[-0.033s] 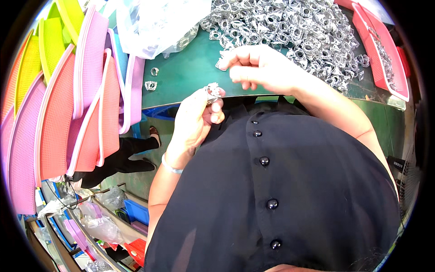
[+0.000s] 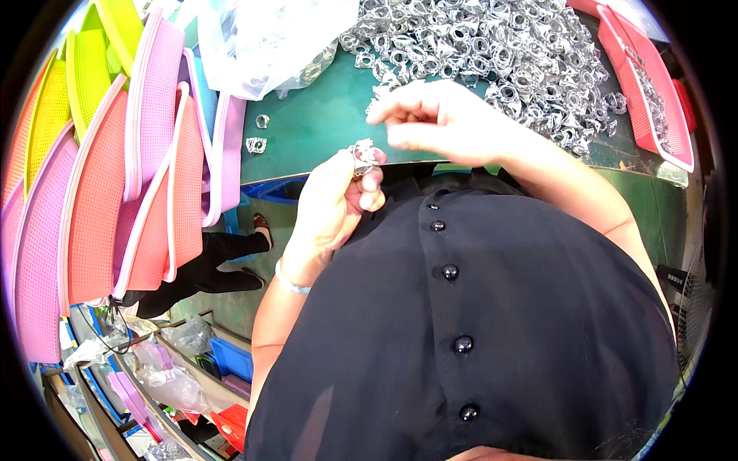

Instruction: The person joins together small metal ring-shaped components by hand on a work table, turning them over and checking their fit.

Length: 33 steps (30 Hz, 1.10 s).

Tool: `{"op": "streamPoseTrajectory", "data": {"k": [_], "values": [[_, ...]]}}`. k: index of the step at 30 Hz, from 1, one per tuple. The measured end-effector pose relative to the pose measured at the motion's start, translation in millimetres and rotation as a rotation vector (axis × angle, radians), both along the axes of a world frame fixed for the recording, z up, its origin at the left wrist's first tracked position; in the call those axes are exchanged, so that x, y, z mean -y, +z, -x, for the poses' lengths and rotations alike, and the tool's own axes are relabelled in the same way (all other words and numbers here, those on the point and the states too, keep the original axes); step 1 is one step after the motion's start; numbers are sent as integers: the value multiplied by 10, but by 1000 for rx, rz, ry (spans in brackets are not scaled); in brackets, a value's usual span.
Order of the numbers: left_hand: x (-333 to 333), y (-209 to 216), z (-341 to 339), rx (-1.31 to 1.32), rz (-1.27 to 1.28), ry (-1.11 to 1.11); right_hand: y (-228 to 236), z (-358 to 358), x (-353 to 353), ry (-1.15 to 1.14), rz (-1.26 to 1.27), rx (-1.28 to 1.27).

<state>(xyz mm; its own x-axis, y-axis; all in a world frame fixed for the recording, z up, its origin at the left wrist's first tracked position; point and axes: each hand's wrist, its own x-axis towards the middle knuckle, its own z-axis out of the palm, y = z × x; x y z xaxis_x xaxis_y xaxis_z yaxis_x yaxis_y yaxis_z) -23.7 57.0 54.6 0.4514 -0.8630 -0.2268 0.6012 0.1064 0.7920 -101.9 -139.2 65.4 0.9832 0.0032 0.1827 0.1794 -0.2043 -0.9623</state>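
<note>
My left hand (image 2: pixel 327 198) is closed, pinching a silver ring (image 2: pixel 363 155) with an ornate top between thumb and fingers just off the table's front edge. Above and to the right of it, my right hand (image 2: pixel 453 123) hovers over the table with thumb and forefinger apart and nothing visible between them. Its other fingers are curled and partly hidden. A large pile of similar silver rings (image 2: pixel 492 50) spreads over the green table (image 2: pixel 307 138) beyond that hand; a few at its left edge lie close to my fingertips. Two separate rings (image 2: pixel 256 144) rest farther left.
A clear plastic bag (image 2: pixel 269 46) lies at the back left. Pink baskets (image 2: pixel 96 207) and yellow-green baskets (image 2: pixel 86 73) are stacked along the left. A pink tray (image 2: pixel 634 100) with rings stands at the right. Another person's legs (image 2: pixel 223 261) show below the baskets.
My right hand has shifted slightly, its forefinger and thumb a little farther apart and its lower fingers tucked out of sight. My left hand keeps the ring almost in place.
</note>
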Motion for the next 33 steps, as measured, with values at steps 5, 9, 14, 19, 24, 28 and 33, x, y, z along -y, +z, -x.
{"op": "streamPoseTrajectory", "data": {"k": [5,9,14,19,24,28,33], "values": [[71,48,19,-131,71,-81,58,38,-76,9,311,258],[101,37,40,-192,58,-95,26,31,-47,33,184,174],[100,8,30,-264,56,-111,-13,35,-39,41,222,187],[79,34,-12,-303,-6,-193,15,-28,5,83,375,352],[49,48,-5,-281,-47,-189,93,-71,11,136,551,423],[34,48,0,-265,-75,-185,97,-96,12,172,477,333],[45,96,33,-261,-52,-213,38,-171,34,314,88,116]]}}
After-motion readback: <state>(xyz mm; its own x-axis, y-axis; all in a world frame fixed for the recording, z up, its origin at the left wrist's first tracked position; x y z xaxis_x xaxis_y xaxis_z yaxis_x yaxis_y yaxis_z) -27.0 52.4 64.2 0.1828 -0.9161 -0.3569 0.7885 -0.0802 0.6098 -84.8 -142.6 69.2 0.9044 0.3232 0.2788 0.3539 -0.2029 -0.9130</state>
